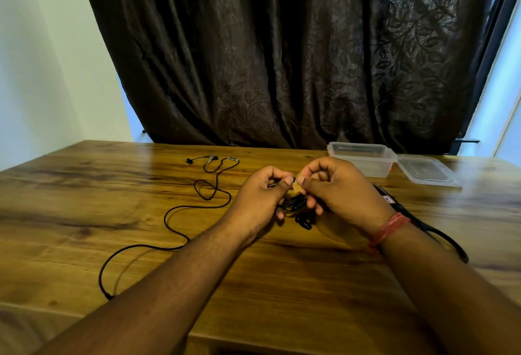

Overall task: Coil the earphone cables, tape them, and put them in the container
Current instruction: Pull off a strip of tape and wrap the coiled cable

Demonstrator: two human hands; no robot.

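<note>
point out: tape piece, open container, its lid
tape piece (296,187), head view, on the tan strip showing between the two thumbs
open container (363,167), head view, on its near clear wall
lid (427,171), head view, on its flat middle, lying on the table right of the container

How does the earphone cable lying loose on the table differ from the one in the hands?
The loose earphone cable sprawls uncoiled, untouched; the coiled earphone cable is bunched, gripped by the left hand and right hand, with tape on it. Both are black.
</note>
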